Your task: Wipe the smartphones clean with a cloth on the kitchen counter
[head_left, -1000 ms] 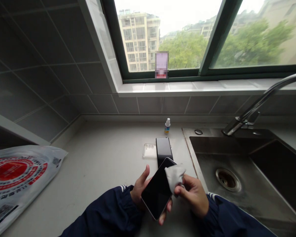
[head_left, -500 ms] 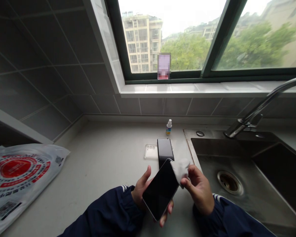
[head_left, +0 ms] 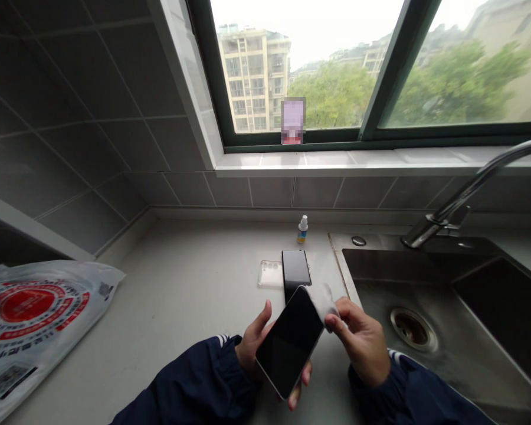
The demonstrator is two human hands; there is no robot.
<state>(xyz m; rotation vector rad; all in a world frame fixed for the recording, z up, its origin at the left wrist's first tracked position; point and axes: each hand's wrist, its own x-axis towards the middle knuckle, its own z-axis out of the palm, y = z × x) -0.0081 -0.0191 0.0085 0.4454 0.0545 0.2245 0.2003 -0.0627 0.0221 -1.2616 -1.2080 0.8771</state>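
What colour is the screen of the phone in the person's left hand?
The phone in the left hand has a black screen; the head view shows it best.

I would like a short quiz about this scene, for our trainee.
1. Which hand holds the crumpled white cloth, and which the black-screened phone?
2. True or false: the small white plastic bottle with coloured label stands upright.
3. Choose what lies beside the second black rectangular phone on the pale counter: A) silver metal spoon; B) transparent plastic phone case; C) red ceramic cup.

Key: 1. right hand, left hand; 2. true; 3. B.
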